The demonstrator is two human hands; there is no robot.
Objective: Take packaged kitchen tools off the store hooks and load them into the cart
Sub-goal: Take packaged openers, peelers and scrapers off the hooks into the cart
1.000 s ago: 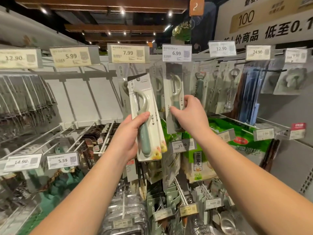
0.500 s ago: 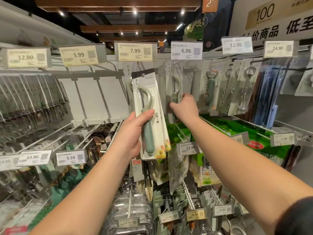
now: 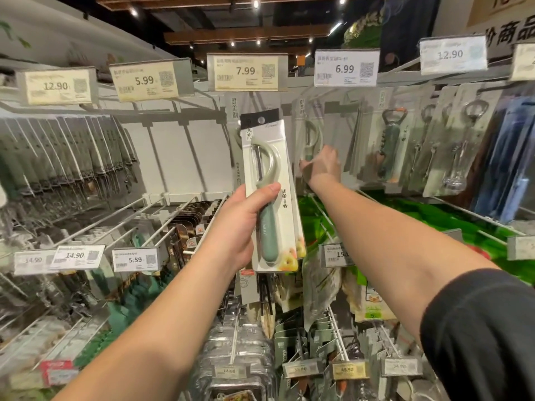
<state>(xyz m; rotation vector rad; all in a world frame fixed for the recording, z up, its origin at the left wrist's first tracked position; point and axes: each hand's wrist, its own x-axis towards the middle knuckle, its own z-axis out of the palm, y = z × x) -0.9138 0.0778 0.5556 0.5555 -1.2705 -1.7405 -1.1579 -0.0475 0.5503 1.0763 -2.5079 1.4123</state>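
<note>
1. At far left, dark packaged tools [image 3: 58,157] hang in close rows on hooks under a 12.90 price tag [image 3: 56,85]; below them long wire hooks [image 3: 121,218] jut forward over 14.90 and 5.59 tags.
2. A bare white back panel [image 3: 173,160] under the 5.99 tag [image 3: 146,80] leaves open room beside the left hand.
3. The left hand [image 3: 240,227] grips a packaged peeler [image 3: 270,192] in front of the display, clear of the hooks; thumb across the card's front over the green handle, fingers curled behind; a second card sits just behind the first in the same grip.
4. The pack stands nearly upright, long axis vertical, hang-hole end up, handle end down, top tilted slightly left.
5. The right hand [image 3: 321,167] reaches to the hanging peeler pack [image 3: 311,137] under the 6.99 tag [image 3: 346,68]; it touches the pack's lower part, but blur hides whether the fingers close on it.
6. Further right hang bottle-opener packs [image 3: 390,143], crowded edge to edge; green packets [image 3: 434,215] lie below.
</note>
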